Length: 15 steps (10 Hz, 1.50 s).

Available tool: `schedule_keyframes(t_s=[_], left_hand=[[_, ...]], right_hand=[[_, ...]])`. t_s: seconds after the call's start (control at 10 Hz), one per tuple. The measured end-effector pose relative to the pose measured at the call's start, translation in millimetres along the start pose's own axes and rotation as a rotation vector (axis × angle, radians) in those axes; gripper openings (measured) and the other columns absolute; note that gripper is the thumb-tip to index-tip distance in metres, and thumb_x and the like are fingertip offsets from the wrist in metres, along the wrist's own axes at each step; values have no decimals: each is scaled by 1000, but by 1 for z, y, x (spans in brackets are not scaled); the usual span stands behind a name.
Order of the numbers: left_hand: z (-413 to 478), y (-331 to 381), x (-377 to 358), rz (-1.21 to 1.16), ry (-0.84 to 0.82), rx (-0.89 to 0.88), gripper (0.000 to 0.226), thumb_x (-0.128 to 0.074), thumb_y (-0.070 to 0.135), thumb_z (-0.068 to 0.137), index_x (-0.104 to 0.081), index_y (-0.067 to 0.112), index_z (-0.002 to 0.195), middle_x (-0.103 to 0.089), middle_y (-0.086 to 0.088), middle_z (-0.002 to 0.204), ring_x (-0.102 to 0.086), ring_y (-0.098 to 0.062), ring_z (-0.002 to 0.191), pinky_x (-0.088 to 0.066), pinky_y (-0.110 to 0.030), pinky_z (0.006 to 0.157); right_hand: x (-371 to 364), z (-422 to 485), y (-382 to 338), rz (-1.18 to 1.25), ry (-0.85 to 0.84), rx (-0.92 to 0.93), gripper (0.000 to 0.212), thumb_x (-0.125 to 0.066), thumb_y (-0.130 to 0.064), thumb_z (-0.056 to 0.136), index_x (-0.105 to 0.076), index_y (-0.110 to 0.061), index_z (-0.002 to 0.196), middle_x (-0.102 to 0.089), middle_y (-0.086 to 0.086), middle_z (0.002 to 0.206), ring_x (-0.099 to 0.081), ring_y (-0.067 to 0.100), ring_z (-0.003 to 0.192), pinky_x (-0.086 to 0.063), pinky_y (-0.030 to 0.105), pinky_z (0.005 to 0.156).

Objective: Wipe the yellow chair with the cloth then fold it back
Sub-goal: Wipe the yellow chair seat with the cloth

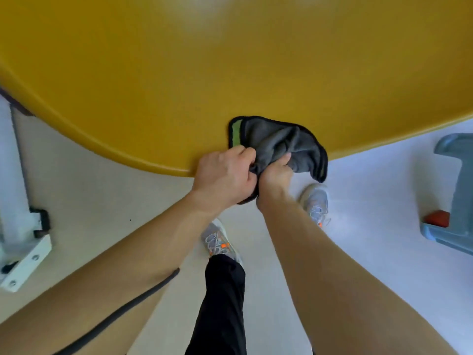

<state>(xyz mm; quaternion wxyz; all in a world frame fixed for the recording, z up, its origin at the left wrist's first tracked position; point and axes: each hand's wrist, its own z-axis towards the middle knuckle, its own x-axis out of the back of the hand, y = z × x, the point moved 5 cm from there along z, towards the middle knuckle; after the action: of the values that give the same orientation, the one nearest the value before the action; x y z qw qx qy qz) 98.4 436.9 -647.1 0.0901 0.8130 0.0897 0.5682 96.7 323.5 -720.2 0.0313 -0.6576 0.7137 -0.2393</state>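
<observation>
While cloth [281, 140] bunches at chair [204, 73] edge, L hand [225, 175] & R hand [275, 175] grip it.

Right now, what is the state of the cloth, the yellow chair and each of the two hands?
cloth: crumpled, not folded, lying on the front edge of the yellow chair, one corner hanging over.
yellow chair: carries the cloth at its front edge.
left hand: grips the cloth.
right hand: grips the cloth.
</observation>
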Motion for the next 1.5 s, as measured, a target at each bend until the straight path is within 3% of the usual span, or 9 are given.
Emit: schedule_keyframes(t_s=[0.2, 0.4, 0.6, 0.7, 0.9, 1.1, 1.2, 1.3, 1.5], left_hand=[[-15, -10, 11, 104, 99, -31, 5, -63, 18, 67, -61, 17, 72, -58, -3, 66, -55, -29, 72, -26, -30, 56], [-6, 46, -21, -229, -32, -14, 17, -62, 24, 86, -62, 17, 101, -61, -4, 92, -58, -28, 91, -37, -35, 60], [-78, -18, -16, -508, -306, 329, 38, -50, 51, 89, -51, 19, 69, -58, 3, 77, -55, -25, 73, -40, -35, 58], [-130, -63, -11, -693, -425, 539, 62, -30, 70, 79, -68, 21, 89, -71, -5, 93, -65, -30, 90, -53, -46, 82], [-125, -66, 0, -1280, -114, 978, 79, -54, 76, 65, -53, 25, 125, -66, -1, 120, -64, -23, 109, -49, -47, 98], [-71, -18, -30, -1435, 81, 1289, 105, -64, 84, 55, -48, 19, 135, -61, -3, 125, -63, -26, 106, -54, -40, 92], [-55, -19, -44, -1693, 214, 1377, 98, -79, 75, 51, -54, 20, 129, -67, -2, 121, -66, -24, 105, -57, -40, 90], [-65, -29, -31, -1648, 343, 1406, 63, -78, 48, 79, -54, 21, 130, -67, 0, 121, -64, -21, 106, -54, -36, 95], [-100, -114, 55, -1179, 621, 1169, 53, -65, 36, 94, -49, 6, 135, -62, -9, 133, -58, -23, 122, -42, -20, 93]], right_hand=[[14, -9, -16, 152, 12, -104, 47, -33, -35, 109, -45, -7, 145, -54, 14, 143, -52, 36, 130, -46, 42, 94], [74, 39, -49, -22, 185, 13, 52, -22, -38, 108, -34, -13, 152, -45, 7, 151, -49, 28, 136, -47, 38, 99], [-12, -27, 8, 231, -86, -113, 49, -28, -41, 108, -41, -13, 146, -49, 9, 148, -52, 33, 130, -50, 45, 99], [-76, -76, 39, 252, -312, -201, 58, -32, -52, 104, -45, -15, 147, -51, 1, 146, -53, 33, 129, -52, 43, 94], [-65, -101, 27, -234, -407, -166, 42, -37, -44, 103, -62, -16, 123, -72, 7, 116, -70, 23, 95, -54, 37, 75], [-16, -84, -32, -811, -128, 357, 34, -40, -35, 91, -66, -14, 83, -75, 9, 90, -70, 32, 86, -53, 39, 75], [-11, -81, -41, -936, -10, 587, 29, -43, -26, 94, -57, -13, 115, -60, 10, 122, -59, 36, 103, -43, 37, 79], [-27, -85, -33, -1024, -111, 740, 39, -48, -18, 93, -54, -13, 131, -53, 9, 134, -54, 35, 115, -42, 39, 83], [-74, -137, -14, -767, -447, 828, 53, -47, -20, 81, -59, -13, 132, -60, 2, 124, -58, 21, 112, -49, 40, 97]])
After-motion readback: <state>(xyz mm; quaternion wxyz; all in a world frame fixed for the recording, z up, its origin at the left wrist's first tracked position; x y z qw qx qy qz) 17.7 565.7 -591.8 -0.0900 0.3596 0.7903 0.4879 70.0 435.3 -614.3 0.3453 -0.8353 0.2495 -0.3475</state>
